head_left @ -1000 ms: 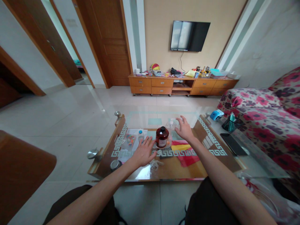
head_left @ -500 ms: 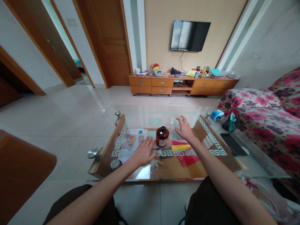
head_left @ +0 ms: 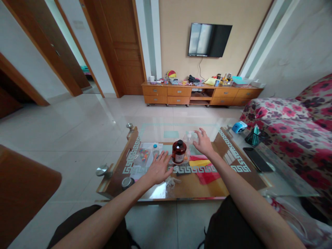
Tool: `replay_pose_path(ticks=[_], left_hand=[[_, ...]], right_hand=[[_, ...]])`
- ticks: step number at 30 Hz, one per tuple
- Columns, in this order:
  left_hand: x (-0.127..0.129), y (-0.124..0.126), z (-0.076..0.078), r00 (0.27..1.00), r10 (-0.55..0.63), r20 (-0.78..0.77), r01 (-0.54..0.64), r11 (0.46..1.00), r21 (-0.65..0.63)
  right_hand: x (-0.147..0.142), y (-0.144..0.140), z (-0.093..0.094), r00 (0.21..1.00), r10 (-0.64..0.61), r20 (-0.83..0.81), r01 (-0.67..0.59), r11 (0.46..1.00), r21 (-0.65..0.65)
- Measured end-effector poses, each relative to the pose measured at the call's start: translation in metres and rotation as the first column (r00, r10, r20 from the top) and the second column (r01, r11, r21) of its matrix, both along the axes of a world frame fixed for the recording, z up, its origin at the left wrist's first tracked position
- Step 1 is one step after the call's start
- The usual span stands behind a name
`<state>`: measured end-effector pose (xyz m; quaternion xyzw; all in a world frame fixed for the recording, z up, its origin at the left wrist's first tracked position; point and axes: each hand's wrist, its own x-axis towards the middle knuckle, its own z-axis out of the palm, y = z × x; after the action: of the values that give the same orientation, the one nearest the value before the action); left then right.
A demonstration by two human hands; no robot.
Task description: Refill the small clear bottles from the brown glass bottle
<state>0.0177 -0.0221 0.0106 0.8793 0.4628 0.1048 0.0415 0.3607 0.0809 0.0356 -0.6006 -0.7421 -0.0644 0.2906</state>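
Almost nothing has changed: the left hand (head_left: 158, 168) stays flat and open on the glass tabletop (head_left: 197, 188), near the brown round bottle (head_left: 179, 151), and the right hand (head_left: 204, 142) still hovers open beside the clear plastic bottle (head_left: 189, 138).

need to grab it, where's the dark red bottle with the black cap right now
The dark red bottle with the black cap stands mid-table on the glass coffee table, between the open left hand and the right hand.
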Motion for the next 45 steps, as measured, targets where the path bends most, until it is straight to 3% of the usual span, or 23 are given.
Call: replay_pose_path(ticks=[45], left_hand=[[0.0005, -0.0018, 0.0023, 1.000, -0.001, 0.018, 0.001, 1.000, -0.001]], right_hand=[[-0.0020, -0.0034, 0.0030, 1.000, 0.003, -0.015, -0.003, 1.000, -0.022]])
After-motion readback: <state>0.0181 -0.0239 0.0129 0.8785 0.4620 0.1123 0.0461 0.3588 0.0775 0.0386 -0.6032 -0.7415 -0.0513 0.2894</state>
